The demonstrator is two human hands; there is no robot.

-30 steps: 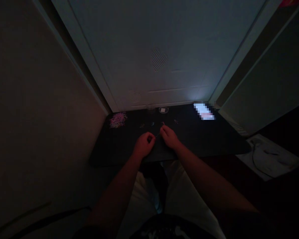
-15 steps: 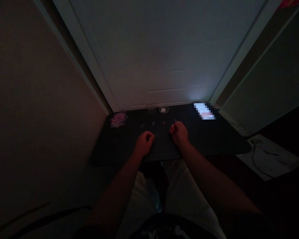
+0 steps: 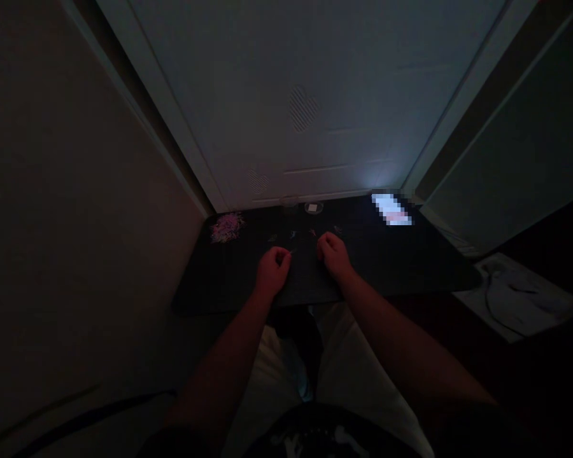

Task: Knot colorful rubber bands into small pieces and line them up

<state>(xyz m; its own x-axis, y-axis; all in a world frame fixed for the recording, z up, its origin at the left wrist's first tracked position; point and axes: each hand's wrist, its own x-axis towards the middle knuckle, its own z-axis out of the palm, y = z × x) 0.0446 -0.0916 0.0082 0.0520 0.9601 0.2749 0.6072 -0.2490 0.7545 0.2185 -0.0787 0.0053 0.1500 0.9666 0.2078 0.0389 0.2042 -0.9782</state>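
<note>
My left hand is closed in a pinch over the dark table, and a thin pale sliver sticks out from its fingertips. To its right, my right hand has its fingers curled together; whatever is in them is hidden. Just beyond the hands lie small clusters in a row: a dull one, a bluish one, a pinkish one and a grey one. A larger heap of thin pink and purple pieces rests at the table's left end.
At the table's back edge stand a clear container and a small round dish with a white square in it. A lit phone-like screen, blurred out, lies at the back right. A white panel rises behind the table.
My right hand has moved left, toward my left hand, uncovering the grey cluster. My left hand has shifted slightly left and away from me, still pinching the sliver.
</note>
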